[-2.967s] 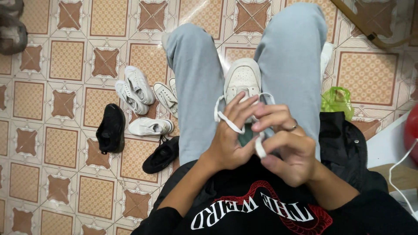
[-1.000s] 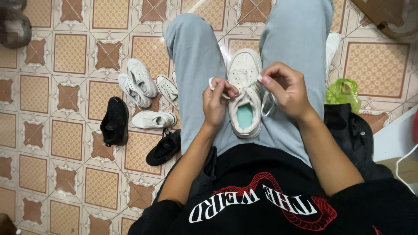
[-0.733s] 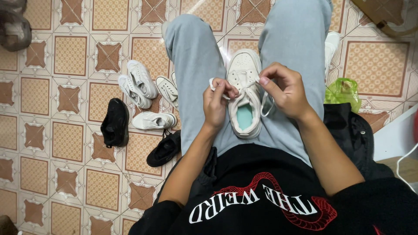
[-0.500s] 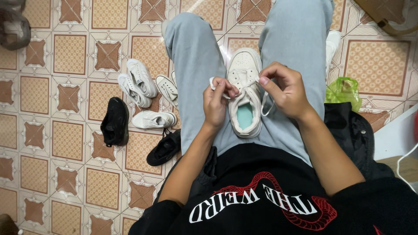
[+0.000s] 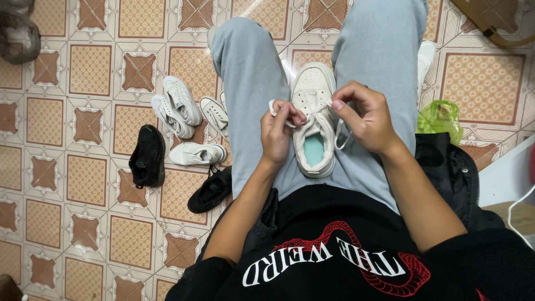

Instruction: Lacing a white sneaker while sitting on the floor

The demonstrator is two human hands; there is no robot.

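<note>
Head view: white sneaker [image 5: 313, 120] on lap between thighs. Left hand [image 5: 278, 134] fingers pinched on white lace [image 5: 274, 108] end; right hand [image 5: 365, 117] fingers pinched on lace. Loose shoes [image 5: 181, 125] on tiled floor [image 5: 61, 167] at left.

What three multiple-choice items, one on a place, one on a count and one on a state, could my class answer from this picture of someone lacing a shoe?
1. Where does the white sneaker rest?
A. on the person's lap
B. on the tiled floor
C. on a shelf

2. How many black shoes lie on the tiled floor?
A. none
B. two
C. four

3. What is the state of the white lace?
A. missing
B. tied in a bow
C. loose, pinched by both hands

Key:
1 A, it sits between the jeans-clad thighs.
2 B, one black shoe and another show.
3 C, the left hand and right hand each hold a strand.
</note>
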